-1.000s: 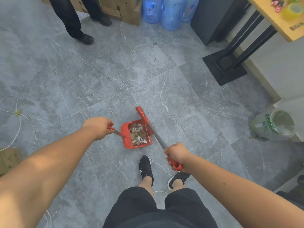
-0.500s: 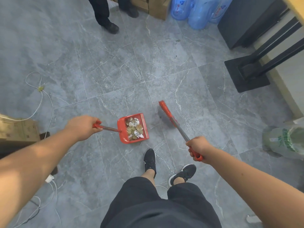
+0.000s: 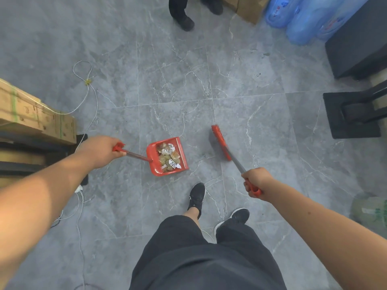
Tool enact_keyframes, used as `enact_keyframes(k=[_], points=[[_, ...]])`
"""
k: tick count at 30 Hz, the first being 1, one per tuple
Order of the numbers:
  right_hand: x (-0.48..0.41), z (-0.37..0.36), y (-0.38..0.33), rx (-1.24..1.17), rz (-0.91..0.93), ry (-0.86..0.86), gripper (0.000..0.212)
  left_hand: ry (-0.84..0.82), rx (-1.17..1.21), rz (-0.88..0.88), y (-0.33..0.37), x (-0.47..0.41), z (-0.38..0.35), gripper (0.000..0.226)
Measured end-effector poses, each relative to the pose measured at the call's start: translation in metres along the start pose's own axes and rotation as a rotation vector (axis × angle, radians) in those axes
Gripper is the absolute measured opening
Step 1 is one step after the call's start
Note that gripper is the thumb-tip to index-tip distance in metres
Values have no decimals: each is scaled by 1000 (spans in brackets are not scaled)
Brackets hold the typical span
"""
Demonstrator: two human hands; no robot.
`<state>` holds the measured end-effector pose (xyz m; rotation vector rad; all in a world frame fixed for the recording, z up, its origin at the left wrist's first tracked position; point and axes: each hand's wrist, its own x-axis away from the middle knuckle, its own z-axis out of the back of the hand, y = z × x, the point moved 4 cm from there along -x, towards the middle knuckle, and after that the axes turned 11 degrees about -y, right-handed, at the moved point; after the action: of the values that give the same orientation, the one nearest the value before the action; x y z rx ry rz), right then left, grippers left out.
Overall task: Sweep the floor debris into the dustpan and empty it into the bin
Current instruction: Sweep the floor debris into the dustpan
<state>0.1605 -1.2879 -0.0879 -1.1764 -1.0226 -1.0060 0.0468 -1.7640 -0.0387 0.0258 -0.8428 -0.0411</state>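
The left hand (image 3: 98, 152) was clenched round the red grip of the dustpan (image 3: 167, 156), which sat low over the floor just ahead of the person's shoes, loaded with paper scraps and wrappers (image 3: 169, 156). The right hand (image 3: 254, 181) gripped the broom (image 3: 222, 143), its head apart to the pan's right. That load looked light and loose, so the long handle wanted a level carry, or scraps could slide out the open lip; no bin was clearly identifiable.

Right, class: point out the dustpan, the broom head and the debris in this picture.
dustpan (image 3: 155, 171): head view, on its bare red rear wall.
broom head (image 3: 219, 141): head view, on the red block above the bristles.
debris (image 3: 168, 156): head view, on the scraps piled inside the pan.
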Motion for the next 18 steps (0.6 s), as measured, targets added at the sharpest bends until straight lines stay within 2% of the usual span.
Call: enact_keyframes(k=[10,18], points=[[12,-21,-31,95,49,-96,10,84,158,137,-14,60,-25,40],[24,0,-37,138,115,-122,12,178,226,194,11,91,-27,32]])
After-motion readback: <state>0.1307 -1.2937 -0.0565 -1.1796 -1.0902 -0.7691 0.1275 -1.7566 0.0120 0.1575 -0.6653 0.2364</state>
